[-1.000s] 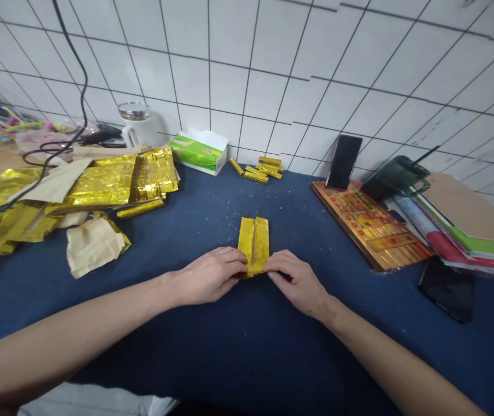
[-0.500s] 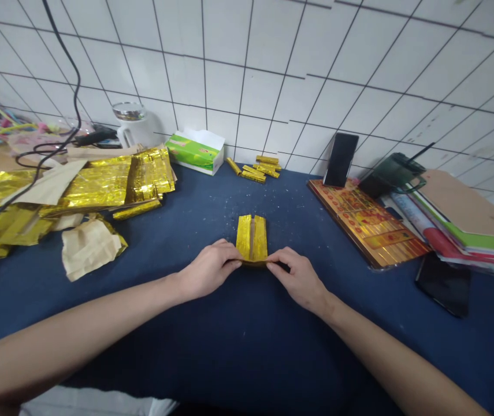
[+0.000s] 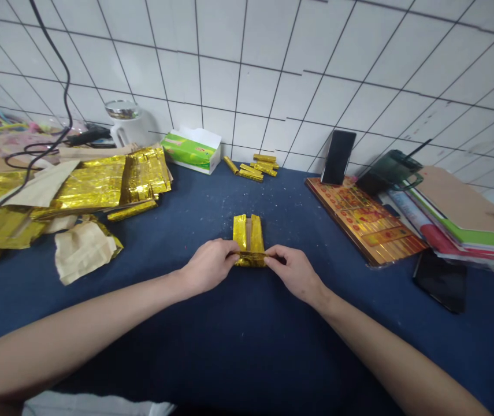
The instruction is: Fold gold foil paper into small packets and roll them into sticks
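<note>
The gold foil packet (image 3: 240, 237) lies flat on the dark blue tabletop (image 3: 247, 358), nearer the person than the green tissue box (image 3: 191, 150), its near end turned over into a narrow band (image 3: 251, 255). The left hand (image 3: 209, 267) and right hand (image 3: 292, 273) pinch that band from either side between thumbs and fingers. Stacked gold foil sheets (image 3: 99, 185) lie left of the box, small foil bars (image 3: 251, 167) right of it.

bare left hand (image 3: 210, 267) and forearm, bare right hand (image 3: 294, 273) and forearm, white garment (image 3: 95, 404) along the lower edge
</note>
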Motion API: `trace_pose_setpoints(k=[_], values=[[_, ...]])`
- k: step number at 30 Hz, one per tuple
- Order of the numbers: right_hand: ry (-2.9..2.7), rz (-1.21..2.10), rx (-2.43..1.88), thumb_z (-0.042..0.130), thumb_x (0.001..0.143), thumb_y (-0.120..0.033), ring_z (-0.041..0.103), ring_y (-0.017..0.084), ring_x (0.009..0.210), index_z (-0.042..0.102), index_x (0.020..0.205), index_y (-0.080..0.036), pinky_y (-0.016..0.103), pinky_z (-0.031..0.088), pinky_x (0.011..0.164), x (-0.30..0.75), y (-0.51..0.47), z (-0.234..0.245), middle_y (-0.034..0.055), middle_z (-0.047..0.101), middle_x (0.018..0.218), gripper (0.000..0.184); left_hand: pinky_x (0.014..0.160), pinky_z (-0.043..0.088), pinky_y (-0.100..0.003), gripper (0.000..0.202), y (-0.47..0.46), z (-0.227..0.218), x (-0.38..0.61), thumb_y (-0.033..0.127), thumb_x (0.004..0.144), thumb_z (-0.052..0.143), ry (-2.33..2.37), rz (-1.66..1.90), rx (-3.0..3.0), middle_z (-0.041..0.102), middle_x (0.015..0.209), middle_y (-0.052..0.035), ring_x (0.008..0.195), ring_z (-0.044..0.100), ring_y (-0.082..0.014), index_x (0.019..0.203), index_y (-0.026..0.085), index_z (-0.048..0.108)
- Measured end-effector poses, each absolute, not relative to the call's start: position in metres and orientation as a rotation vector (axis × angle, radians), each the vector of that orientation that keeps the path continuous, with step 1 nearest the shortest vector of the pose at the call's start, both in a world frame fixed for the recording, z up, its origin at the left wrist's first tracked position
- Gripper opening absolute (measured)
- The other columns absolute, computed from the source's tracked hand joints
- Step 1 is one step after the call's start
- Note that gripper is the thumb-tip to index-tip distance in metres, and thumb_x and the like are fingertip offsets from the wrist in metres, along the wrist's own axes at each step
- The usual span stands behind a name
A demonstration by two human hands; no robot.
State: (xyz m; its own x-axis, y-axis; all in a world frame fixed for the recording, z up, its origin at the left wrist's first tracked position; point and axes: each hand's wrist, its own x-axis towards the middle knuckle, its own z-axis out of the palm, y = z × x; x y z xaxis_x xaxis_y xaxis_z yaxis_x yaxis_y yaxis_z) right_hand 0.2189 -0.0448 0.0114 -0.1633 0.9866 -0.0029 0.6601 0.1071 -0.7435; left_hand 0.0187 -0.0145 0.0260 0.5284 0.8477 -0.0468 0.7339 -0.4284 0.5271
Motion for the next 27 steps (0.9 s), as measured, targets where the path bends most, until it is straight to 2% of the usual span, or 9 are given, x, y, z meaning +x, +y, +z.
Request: trace_pose_setpoints(k=[13,27], values=[[-1.763,0.998,-1.535,0.057,0.072,-0.020,0.057,0.012,0.062,0.060,0.080,-0.019,0.027,0.044,0.061,0.2214,-0.0394,0.0073,-0.0022,0.062,0.067,0.009,0.056,0.038,-0.023,0.017,-0.0199,0.0310,0.0203,0.015,0.081,0.044,1.307,0.321,2.309,0.059,0.066,0.0009,0.062,0.057,-0.0139,0.071,0.017,0.057],[-1.752,0.920,-1.607,0.057,0.072,-0.019,0.059,0.014,0.063,0.059,0.077,-0.019,0.028,0.045,0.062,0.2169,-0.0368,0.0040,-0.0008,0.063,0.068,0.005,0.058,0.042,-0.027,0.011,-0.0164,0.0244,0.0209,0.019,0.080,0.044,1.371,0.236,2.375,0.061,0.071,-0.0017,0.064,0.059,-0.0175,0.074,0.018,0.053]])
